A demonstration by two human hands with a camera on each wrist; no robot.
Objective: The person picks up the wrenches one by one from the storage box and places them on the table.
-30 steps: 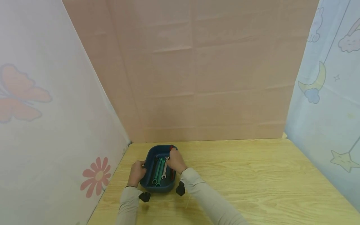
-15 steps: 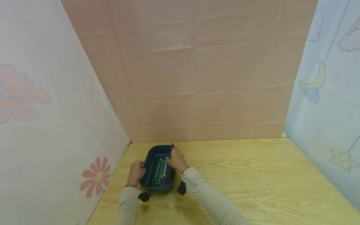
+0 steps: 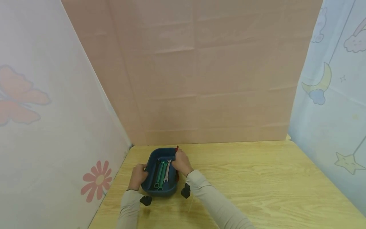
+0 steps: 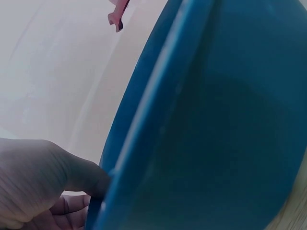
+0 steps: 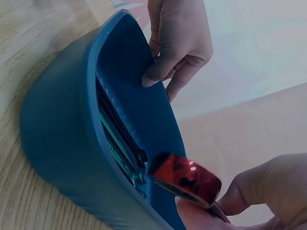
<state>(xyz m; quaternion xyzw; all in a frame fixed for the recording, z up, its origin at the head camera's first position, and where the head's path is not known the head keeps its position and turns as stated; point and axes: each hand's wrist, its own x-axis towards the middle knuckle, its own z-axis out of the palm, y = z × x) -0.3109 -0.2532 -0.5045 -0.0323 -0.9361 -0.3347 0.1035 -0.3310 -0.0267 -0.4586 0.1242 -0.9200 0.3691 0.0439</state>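
My left hand [image 3: 138, 176] grips the left rim of a deep blue plastic bin [image 3: 160, 193], its thumb inside the wall. My right hand [image 3: 182, 162] holds a red wrench [image 5: 189, 179] at the bin's right rim; in the left wrist view the wrench's open-ended head [image 4: 116, 18] shows above the rim. Part of the wrench is hidden behind the right hand. Inside the bin lie green wrenches [image 3: 162, 174], a silver wrench [image 3: 167, 173] just right of them, and a dark wrench [image 3: 156, 171] along the left wall.
The bin stands on a light wood-grain table [image 3: 251, 178], towards its left side. A brown sheet [image 3: 200, 79] hangs behind the table. Printed cloths hang to the left [image 3: 57, 133] and right [image 3: 337, 121].
My right hand has shifted slightly right with the red wrench, from over the bin's inside to its right rim. The left hand keeps its grip on the bin.
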